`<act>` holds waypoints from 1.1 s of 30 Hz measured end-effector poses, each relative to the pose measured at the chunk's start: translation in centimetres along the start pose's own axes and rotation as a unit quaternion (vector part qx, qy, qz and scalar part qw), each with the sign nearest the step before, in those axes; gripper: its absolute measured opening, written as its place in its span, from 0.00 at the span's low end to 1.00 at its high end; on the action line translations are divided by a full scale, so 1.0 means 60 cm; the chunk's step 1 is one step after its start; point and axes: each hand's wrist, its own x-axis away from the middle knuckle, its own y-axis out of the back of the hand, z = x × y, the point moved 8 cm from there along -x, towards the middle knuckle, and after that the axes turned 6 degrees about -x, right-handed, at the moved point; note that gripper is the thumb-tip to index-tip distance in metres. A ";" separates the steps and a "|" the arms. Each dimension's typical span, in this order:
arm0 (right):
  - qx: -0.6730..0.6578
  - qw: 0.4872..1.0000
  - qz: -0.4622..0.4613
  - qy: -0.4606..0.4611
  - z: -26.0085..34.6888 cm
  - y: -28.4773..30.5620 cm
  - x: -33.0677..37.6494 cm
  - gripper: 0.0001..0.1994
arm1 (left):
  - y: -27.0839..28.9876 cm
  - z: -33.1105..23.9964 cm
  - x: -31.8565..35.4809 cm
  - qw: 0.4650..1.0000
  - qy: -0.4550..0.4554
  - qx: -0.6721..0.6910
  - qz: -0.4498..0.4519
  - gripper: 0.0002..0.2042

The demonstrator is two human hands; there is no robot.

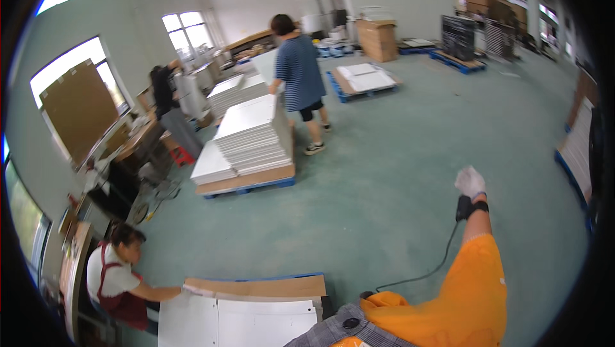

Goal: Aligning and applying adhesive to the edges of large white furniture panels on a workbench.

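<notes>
My right arm, in an orange sleeve, stretches forward over the green floor. At its end my right hand, in a white glove, is curled into a loose fist, and I see nothing held in it. A black device is strapped at the wrist, with a dark cable running back toward my body. My left hand is out of sight. At the bottom, left of my body, white panels lie on brown cardboard over a blue pallet. A seated person in a dark red apron reaches to the panels' far left edge.
A person in a striped top stands by a pallet of stacked white panels. Another person works farther left. More pallets stand ahead, with white sheets and a black-wrapped load. A loaded pallet is at the right.
</notes>
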 end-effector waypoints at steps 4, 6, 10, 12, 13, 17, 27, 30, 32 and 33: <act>-0.038 0.990 -0.081 0.108 0.115 -0.059 0.077 0.25 | 0.038 -0.038 -0.048 0.999 -0.020 -0.039 0.009 0.16; -0.034 0.984 -0.097 0.145 0.176 -0.057 0.119 0.26 | 0.052 -0.059 -0.076 0.997 -0.041 -0.056 0.020 0.16; -0.033 0.969 -0.106 0.222 0.274 -0.051 0.192 0.27 | 0.067 -0.082 -0.109 0.994 -0.064 -0.076 0.036 0.16; -0.034 0.964 -0.103 0.244 0.303 -0.054 0.217 0.27 | 0.072 -0.084 -0.117 0.994 -0.068 -0.082 0.039 0.16; -0.038 0.962 -0.099 0.252 0.313 -0.060 0.227 0.27 | 0.073 -0.086 -0.120 0.993 -0.067 -0.084 0.040 0.16; -0.045 0.953 -0.084 0.289 0.355 -0.074 0.252 0.30 | 0.071 -0.083 -0.131 0.993 -0.069 -0.089 0.046 0.16; -0.028 0.987 -0.043 0.151 0.256 -0.064 0.114 0.31 | -0.010 0.043 -0.070 0.999 -0.030 -0.038 0.024 0.16; 0.081 0.991 -0.059 0.084 0.163 -0.040 0.048 0.32 | -0.057 0.097 -0.030 0.999 -0.021 -0.023 0.016 0.16; 0.103 0.992 -0.066 0.018 0.094 -0.035 0.002 0.33 | -0.081 0.098 -0.010 0.998 0.015 -0.020 0.064 0.19; 0.127 0.990 -0.066 -0.002 0.048 -0.041 -0.012 0.33 | -0.061 0.065 0.023 0.998 0.035 0.009 0.055 0.19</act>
